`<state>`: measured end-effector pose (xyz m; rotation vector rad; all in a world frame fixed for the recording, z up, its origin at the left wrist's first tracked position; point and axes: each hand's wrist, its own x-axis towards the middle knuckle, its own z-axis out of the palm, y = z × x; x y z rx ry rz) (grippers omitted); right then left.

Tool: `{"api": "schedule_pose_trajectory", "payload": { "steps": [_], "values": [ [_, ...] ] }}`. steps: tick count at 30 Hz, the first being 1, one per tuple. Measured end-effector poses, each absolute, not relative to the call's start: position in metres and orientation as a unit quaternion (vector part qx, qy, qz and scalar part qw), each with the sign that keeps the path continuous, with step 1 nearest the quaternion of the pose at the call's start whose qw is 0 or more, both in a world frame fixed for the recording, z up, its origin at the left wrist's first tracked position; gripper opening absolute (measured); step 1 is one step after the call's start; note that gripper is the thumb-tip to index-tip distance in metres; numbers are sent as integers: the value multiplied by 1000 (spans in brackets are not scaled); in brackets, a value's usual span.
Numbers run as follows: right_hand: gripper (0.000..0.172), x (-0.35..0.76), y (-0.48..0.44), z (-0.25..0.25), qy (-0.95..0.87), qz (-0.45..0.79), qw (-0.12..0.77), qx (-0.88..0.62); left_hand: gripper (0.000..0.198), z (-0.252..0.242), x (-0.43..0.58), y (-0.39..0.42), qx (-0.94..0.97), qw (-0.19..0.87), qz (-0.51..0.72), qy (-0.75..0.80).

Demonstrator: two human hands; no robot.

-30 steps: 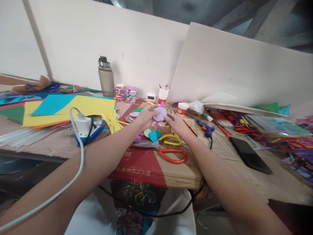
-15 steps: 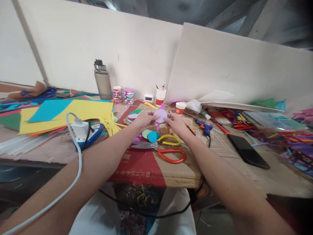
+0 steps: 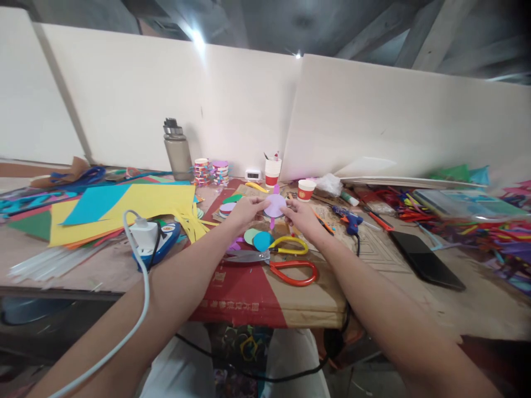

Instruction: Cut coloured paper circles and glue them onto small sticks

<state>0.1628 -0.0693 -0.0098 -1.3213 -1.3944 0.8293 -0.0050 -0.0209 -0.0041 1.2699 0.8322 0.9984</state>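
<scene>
Between my two hands is a light purple paper disc (image 3: 275, 206), with purple strips sticking out at its top and bottom. My left hand (image 3: 249, 212) pinches its left edge. On the right edge, the fingers of my right hand (image 3: 302, 215) close on it. Just below, a teal paper circle (image 3: 263, 241) and a pale green circle (image 3: 250, 236) lie on the cardboard. Scissors with one yellow and one red handle (image 3: 295, 273) rest nearer me, blades pointing left. A stack of paper discs (image 3: 228, 208) is partly behind my left hand.
A paper cup (image 3: 306, 190) and a blue glue gun (image 3: 352, 221) stand and lie to the right, with a black phone (image 3: 425, 260) beyond. At left are a blue power strip (image 3: 168, 235) with a white cable, yellow paper (image 3: 124, 207) and a bottle (image 3: 177, 155).
The view has tilted up slightly, so the table sits lower in the picture. Both hands still hold the purple disc in nearly the same pose.
</scene>
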Motion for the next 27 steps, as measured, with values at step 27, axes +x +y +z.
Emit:
{"api": "schedule_pose_trajectory", "payload": {
  "steps": [27],
  "values": [
    [34,155,-65,-23,-699,-15,245,-672,14,36,-36,-8,370,525,693,329]
  ]
}}
